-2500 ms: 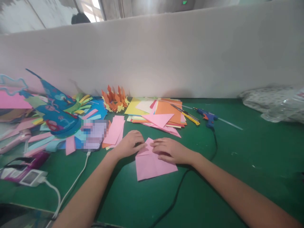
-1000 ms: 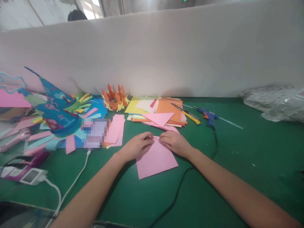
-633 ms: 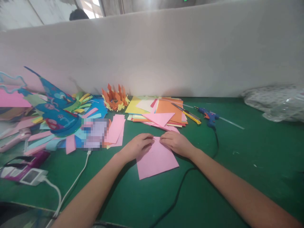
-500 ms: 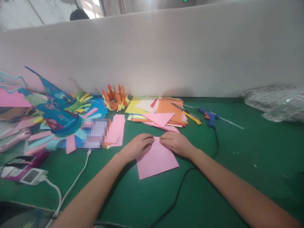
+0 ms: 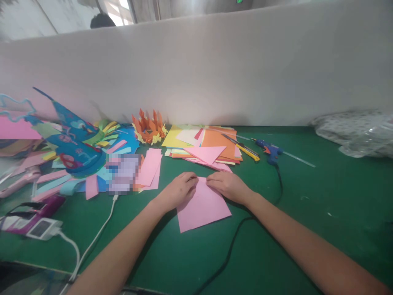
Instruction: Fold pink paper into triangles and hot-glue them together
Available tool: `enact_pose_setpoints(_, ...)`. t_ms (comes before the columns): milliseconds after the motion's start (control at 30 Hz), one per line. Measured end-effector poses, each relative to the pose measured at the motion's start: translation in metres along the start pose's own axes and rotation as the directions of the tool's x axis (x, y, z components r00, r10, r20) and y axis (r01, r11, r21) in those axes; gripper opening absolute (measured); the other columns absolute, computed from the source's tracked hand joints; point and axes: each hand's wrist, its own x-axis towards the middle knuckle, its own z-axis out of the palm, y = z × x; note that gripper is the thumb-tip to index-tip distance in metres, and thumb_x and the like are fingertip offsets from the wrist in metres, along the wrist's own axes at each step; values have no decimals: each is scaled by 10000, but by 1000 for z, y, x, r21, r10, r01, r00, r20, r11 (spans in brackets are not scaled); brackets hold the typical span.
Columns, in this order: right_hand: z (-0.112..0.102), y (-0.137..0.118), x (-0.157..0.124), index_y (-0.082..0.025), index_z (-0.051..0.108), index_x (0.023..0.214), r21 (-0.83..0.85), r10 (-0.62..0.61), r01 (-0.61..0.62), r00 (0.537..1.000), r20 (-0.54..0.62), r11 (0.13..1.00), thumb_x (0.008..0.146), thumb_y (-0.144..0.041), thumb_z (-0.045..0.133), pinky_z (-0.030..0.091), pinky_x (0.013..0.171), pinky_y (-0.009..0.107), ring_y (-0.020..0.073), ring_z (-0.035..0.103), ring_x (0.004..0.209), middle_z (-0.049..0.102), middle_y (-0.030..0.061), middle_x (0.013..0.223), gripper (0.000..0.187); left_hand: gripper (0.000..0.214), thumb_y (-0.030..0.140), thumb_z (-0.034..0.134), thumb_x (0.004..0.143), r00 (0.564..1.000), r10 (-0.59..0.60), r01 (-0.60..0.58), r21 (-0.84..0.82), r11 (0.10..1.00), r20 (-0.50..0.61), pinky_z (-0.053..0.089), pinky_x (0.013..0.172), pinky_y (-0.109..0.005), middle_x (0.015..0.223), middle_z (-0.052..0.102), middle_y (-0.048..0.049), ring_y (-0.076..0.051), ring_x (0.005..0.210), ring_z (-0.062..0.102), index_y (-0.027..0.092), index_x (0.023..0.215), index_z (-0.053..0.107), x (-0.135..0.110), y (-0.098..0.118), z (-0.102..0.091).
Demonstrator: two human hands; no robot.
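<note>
While the two hands meet over it, a pink paper sheet (image 5: 205, 207) lies on the near middle of the green worktop (image 5: 310, 229), slightly askew. From where I stand, the left hand (image 5: 179, 189) has its fingers bent over the sheet's far left part, and the right hand (image 5: 229, 187) bends over the far right part, the fingertips leaving a small gap between them. Both are partly curled and touch the paper; whether they pinch it or only press it down, I cannot tell.

Paper like this should be nearly weightless, pliable yet crisp enough to keep a crease, and easily wrinkled by a rough grip. I would hold it lightly at the edges; the near corners look free for that.

On the far side sits a coloured paper stack (image 5: 217, 142), with a yellow craft knife (image 5: 250, 153) at its right and an orange paper crown (image 5: 149, 129) to its left.
</note>
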Motion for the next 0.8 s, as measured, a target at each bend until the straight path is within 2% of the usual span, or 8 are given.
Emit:
enact_pose_setpoints(133, 0, 0, 0, -160, 678, 940, -3, 3, -3, 1000, -1, 1000, 939, -162, 386, 505, 767, 320, 179, 623, 876, 695, 80, 956, 292, 233, 137, 456, 875, 999, 35, -35, 38, 999, 4, 453, 942, -383, 1082, 569, -95, -215, 1052, 493, 141, 1082, 564, 1, -1, 0)
enact_pose_setpoints(300, 0, 0, 0, -164, 682, 940, 3, 7, -7, 1000, 1, 1000, 937, -159, 377, 510, 769, 321, 180, 624, 877, 696, 83, 955, 305, 229, 146, 464, 874, 1000, -4, 3, 36, 999, 17, 461, 928, -366, 1108, 544, -113, -209, 1032, 509, 130, 1085, 552, 0, 1, 2)
enact_pose_setpoints(567, 0, 0, 1, -154, 683, 942, 18, 0, 0, 1000, -1, 1000, 939, -159, 367, 513, 780, 340, 188, 623, 883, 700, 92, 946, 316, 202, 159, 460, 875, 1000, -16, 15, 79, 997, 14, 460, 898, -388, 1034, 554, -100, -220, 1002, 499, 142, 1052, 557, 1, 2, 3)
enact_pose_setpoints(800, -5, -2, 6, -158, 678, 907, 50, -3, 3, 1000, 10, 999, 924, -159, 418, 494, 799, 350, 192, 600, 864, 697, 82, 902, 261, 201, 157, 447, 886, 999, -33, 31, 92, 995, 11, 467, 866, -379, 999, 556, -105, -223, 975, 493, 136, 1051, 560, 2, 6, 3)
